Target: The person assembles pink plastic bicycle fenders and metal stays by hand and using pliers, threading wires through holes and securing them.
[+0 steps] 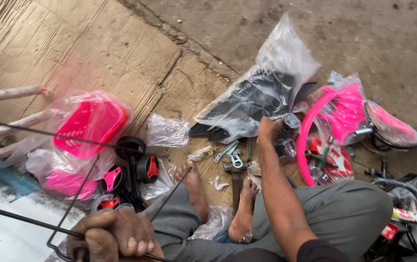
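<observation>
I sit on the ground with bare feet out in front. My left hand (114, 235) grips a thin black wire frame (72, 194) at the lower left. My right hand (269, 130) reaches forward and closes on the edge of a clear plastic bag (271, 77) holding black bicycle parts. Several flat metal wrenches (232, 154) and a hammer (236, 179) lie on the cardboard just left of that hand, near my feet.
A pink basket in plastic (89, 123), small black-and-red training wheels (136, 170) and a pink seat lie at left. Pink mudguards and bagged parts (344, 116) sit at right. Flattened cardboard (72, 48) covers the dirt floor. Wrapped tubes (9, 94) lie far left.
</observation>
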